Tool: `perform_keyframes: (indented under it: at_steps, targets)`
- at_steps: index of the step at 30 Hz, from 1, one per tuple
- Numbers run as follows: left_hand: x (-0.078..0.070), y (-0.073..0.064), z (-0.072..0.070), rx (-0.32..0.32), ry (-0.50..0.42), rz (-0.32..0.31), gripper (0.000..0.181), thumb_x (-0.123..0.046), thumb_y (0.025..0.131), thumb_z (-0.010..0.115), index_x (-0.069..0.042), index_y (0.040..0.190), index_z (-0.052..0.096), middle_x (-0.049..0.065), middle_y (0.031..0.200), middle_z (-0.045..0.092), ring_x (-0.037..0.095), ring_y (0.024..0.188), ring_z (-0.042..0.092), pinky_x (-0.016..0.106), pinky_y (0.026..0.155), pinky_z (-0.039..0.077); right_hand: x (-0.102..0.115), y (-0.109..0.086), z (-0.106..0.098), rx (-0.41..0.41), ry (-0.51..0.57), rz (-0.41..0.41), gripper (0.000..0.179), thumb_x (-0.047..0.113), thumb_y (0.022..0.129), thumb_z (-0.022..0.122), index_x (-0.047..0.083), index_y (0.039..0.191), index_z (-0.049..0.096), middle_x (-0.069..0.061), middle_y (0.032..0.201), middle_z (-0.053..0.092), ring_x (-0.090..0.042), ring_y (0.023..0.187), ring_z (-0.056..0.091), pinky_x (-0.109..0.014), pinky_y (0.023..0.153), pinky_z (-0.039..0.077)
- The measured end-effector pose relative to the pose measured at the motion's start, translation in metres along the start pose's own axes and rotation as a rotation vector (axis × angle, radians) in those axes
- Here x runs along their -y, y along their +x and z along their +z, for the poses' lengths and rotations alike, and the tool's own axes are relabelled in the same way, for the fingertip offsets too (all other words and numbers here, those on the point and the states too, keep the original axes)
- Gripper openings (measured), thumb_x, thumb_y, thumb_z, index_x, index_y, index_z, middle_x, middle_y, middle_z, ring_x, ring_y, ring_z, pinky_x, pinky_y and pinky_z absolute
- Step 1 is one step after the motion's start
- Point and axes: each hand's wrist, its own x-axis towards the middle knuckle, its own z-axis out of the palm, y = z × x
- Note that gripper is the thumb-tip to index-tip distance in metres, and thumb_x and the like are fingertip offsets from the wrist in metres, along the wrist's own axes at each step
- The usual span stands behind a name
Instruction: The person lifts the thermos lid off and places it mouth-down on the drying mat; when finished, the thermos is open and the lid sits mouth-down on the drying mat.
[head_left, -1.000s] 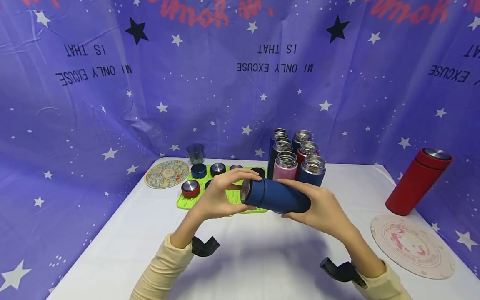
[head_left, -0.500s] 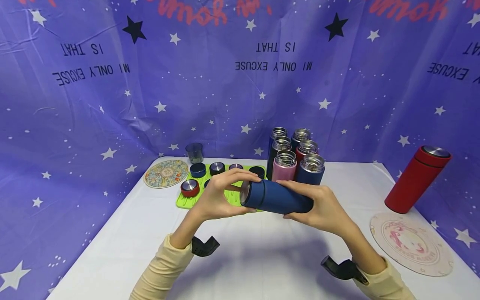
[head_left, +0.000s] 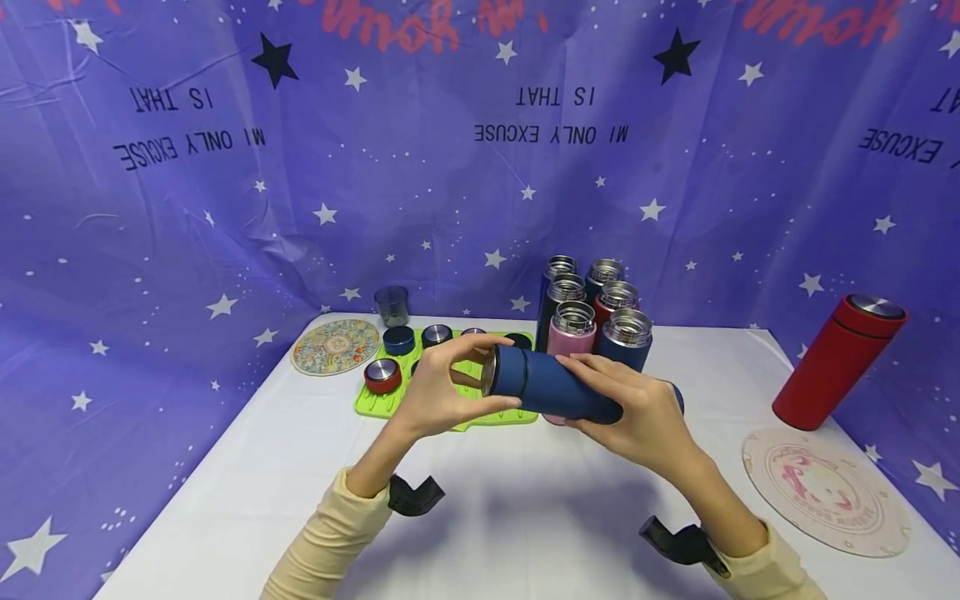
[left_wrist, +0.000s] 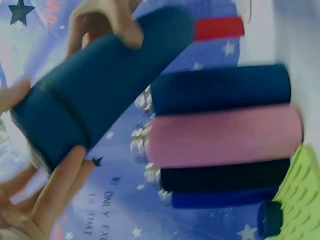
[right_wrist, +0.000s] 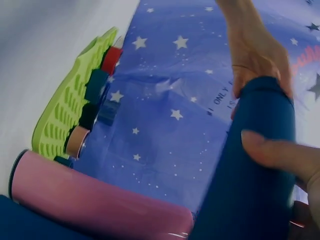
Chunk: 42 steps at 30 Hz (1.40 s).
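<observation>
In the head view a dark blue vacuum flask [head_left: 573, 393] is held nearly level above the table, its lid [head_left: 512, 372] pointing left. My left hand [head_left: 442, 390] holds the lid end between the thumb below and the fingers above. Around the flask's body curls my right hand [head_left: 636, 407], and the base sticks out past it on the right. The left wrist view shows a thin dark ring between lid and body of the flask [left_wrist: 112, 80]. In the right wrist view my right thumb lies along the flask [right_wrist: 245, 185].
Several lidless flasks, including a pink one [head_left: 572, 335], stand behind the hands. A green mat [head_left: 375, 406] bears several lids, among them a red lid [head_left: 382, 377]. A glass [head_left: 392, 307] and round mat [head_left: 336, 347] are back left; a red flask [head_left: 838, 362] and pink mat [head_left: 825, 492] are right.
My right hand's hold has shifted from the flask's base toward its middle, so the base now shows beyond it. The left hand stays at the lid.
</observation>
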Motion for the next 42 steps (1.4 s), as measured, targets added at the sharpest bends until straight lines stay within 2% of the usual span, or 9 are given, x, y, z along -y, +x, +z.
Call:
perform_keyframes:
  at_steps: [4, 7, 12, 16, 21, 30, 33, 36, 42]
  targets:
    - [-0.001, -0.001, 0.000, 0.007, -0.002, -0.179, 0.050, -0.026, 0.077, 0.083, -0.021, 0.122, 0.063, 0.001, 0.106, 0.065, 0.017, 0.088, 0.065, 0.029, 0.064, 0.059, 0.002, 0.001, 0.001, -0.013, -0.074, -0.013, 0.081, 0.021, 0.058, 0.092, 0.023, 0.133, 0.060, -0.010, 0.122, 0.065, -0.032, 0.109, 0.063, -0.051, 0.082, 0.054]
    - [-0.002, -0.001, -0.003, 0.053, -0.016, -0.215, 0.051, -0.027, 0.079, 0.082, -0.021, 0.125, 0.061, 0.003, 0.111, 0.063, 0.018, 0.095, 0.064, 0.030, 0.069, 0.059, 0.002, 0.002, 0.001, -0.006, -0.063, -0.010, 0.082, 0.023, 0.058, 0.092, 0.023, 0.133, 0.061, -0.011, 0.123, 0.064, -0.032, 0.110, 0.062, -0.050, 0.082, 0.055]
    - [0.000, 0.000, -0.005, 0.130, -0.017, -0.073, 0.061, -0.021, 0.076, 0.084, -0.013, 0.131, 0.057, 0.001, 0.124, 0.057, 0.018, 0.107, 0.059, 0.030, 0.082, 0.056, 0.001, 0.001, 0.000, 0.016, -0.008, 0.019, 0.081, 0.025, 0.057, 0.093, 0.022, 0.132, 0.062, -0.008, 0.121, 0.066, -0.028, 0.108, 0.064, -0.048, 0.080, 0.056]
    - [-0.013, 0.002, -0.009, 0.175, -0.013, 0.073, 0.064, -0.005, 0.071, 0.085, -0.003, 0.129, 0.056, 0.011, 0.130, 0.054, 0.024, 0.116, 0.055, 0.035, 0.087, 0.055, 0.000, 0.001, -0.003, 0.039, 0.060, 0.046, 0.080, 0.025, 0.057, 0.094, 0.022, 0.131, 0.063, -0.003, 0.121, 0.066, -0.024, 0.106, 0.065, -0.045, 0.080, 0.056]
    - [-0.026, 0.004, -0.014, 0.179, -0.016, 0.130, 0.061, 0.006, 0.068, 0.084, 0.002, 0.123, 0.058, 0.018, 0.128, 0.055, 0.028, 0.118, 0.054, 0.039, 0.085, 0.056, -0.002, 0.003, -0.004, 0.052, 0.089, 0.061, 0.079, 0.025, 0.057, 0.094, 0.023, 0.130, 0.063, 0.001, 0.121, 0.066, -0.022, 0.106, 0.065, -0.044, 0.081, 0.055]
    - [0.003, 0.002, -0.005, 0.085, -0.034, -0.162, 0.052, -0.023, 0.079, 0.082, -0.018, 0.126, 0.060, 0.003, 0.117, 0.062, 0.020, 0.100, 0.064, 0.029, 0.071, 0.059, -0.002, 0.000, -0.002, 0.027, -0.052, 0.028, 0.082, 0.021, 0.059, 0.091, 0.025, 0.135, 0.059, -0.007, 0.124, 0.064, -0.030, 0.113, 0.060, -0.051, 0.085, 0.053]
    - [0.006, 0.001, -0.004, 0.092, -0.032, -0.210, 0.051, -0.031, 0.081, 0.079, -0.022, 0.127, 0.059, 0.001, 0.117, 0.062, 0.018, 0.102, 0.063, 0.029, 0.074, 0.058, -0.002, 0.000, -0.001, 0.029, -0.075, 0.018, 0.082, 0.021, 0.059, 0.091, 0.025, 0.135, 0.059, -0.008, 0.124, 0.064, -0.031, 0.113, 0.061, -0.052, 0.085, 0.053]
    - [0.008, 0.002, -0.004, 0.124, -0.024, -0.153, 0.058, -0.026, 0.080, 0.081, -0.020, 0.132, 0.056, -0.001, 0.124, 0.059, 0.018, 0.106, 0.060, 0.030, 0.080, 0.057, -0.004, 0.000, -0.001, 0.039, -0.050, 0.034, 0.081, 0.022, 0.058, 0.092, 0.024, 0.133, 0.060, -0.008, 0.123, 0.065, -0.029, 0.110, 0.062, -0.050, 0.082, 0.055]
    - [0.007, 0.003, -0.006, 0.198, -0.001, 0.074, 0.072, -0.007, 0.071, 0.086, -0.010, 0.135, 0.054, 0.005, 0.137, 0.050, 0.022, 0.120, 0.052, 0.033, 0.088, 0.054, -0.009, 0.001, -0.004, 0.079, 0.071, 0.075, 0.080, 0.025, 0.058, 0.094, 0.022, 0.131, 0.062, -0.002, 0.119, 0.067, -0.023, 0.101, 0.066, -0.045, 0.079, 0.055]
